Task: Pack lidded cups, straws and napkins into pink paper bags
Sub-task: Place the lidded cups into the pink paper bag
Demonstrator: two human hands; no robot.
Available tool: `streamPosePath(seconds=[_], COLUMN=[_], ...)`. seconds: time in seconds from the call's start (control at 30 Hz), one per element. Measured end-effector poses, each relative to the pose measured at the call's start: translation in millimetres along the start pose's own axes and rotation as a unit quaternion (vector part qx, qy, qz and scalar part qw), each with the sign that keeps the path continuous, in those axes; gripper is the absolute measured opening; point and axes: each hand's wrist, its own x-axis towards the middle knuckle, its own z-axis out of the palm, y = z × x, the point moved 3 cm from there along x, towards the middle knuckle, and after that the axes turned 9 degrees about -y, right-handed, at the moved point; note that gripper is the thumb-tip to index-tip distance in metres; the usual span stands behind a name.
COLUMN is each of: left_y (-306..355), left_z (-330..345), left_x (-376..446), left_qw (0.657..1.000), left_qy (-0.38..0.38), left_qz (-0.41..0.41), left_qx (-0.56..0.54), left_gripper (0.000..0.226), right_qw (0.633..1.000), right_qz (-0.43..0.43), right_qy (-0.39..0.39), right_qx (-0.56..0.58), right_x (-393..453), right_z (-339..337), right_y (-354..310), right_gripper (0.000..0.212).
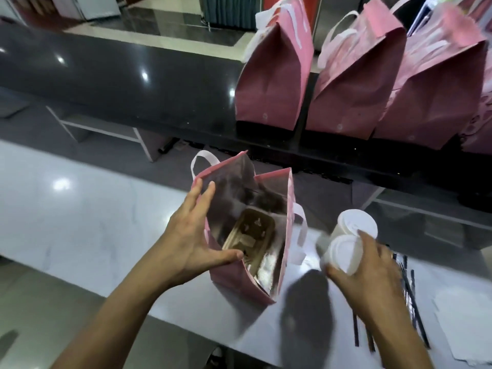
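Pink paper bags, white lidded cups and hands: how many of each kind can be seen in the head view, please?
Pink paper bags: 4, one open bag on the white counter and three closed on the dark ledge.
White lidded cups: 2.
Hands: 2, left hand, right hand.
Total: 8

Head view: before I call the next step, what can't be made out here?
- Closed pink bags on the dark counter: their folded tops hide the contents.
- Cups in the right hand: motion-blurred, so exact count and lid seating are unclear.
- Straws: partly behind the right wrist, uncountable.
- Napkins: cut off by the right edge.
- Open bag held by the left hand: only a brown tray shows; corners are shadowed.
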Motion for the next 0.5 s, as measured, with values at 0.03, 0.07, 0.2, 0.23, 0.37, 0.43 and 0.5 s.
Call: streamPosePath(seconds=[0.03,0.07,0.2,0.23,0.37,0.43,0.5], left_y=[-1,-2,-4,-4,-5,-6,-8], left_z=[0,-1,-1,-2,-3,-3,-3], left_x=[-1,-1,-4,-4,-3,-3,-4], left_qw=[1.000,1.000,1.000,1.000,0.999,0.999,0.998], left_qy=[0.000,0.001,-0.005,-0.005,0.000,-0.002,0.000], left_qz=[0.000,0.000,0.014,0.017,0.027,0.032,0.036], left_qx=[-0.005,-0.011,-0.024,-0.025,-0.040,-0.044,-0.043], left_gripper=[0.138,0.139,0.140,0.140,0.141,0.141,0.141], right_qw=[0.999,0.994,0.961,0.955,0.943,0.923,0.904], right_qz=[-0.017,-0.042,-0.192,-0.233,-0.296,-0.298,-0.291], right_qy=[0.037,0.067,0.095,0.065,-0.152,-0.200,-0.225], right_qx=[0.034,0.073,0.173,0.174,-0.013,-0.136,-0.218], right_x=[-7,-13,-49,-54,-36,-17,-3], right_z=[-19,-40,-108,-112,-71,-38,-6], right_y=[-13,-28,-107,-128,-185,-197,-203], right_gripper=[0.096,0.098,0.095,0.094,0.091,0.088,0.088])
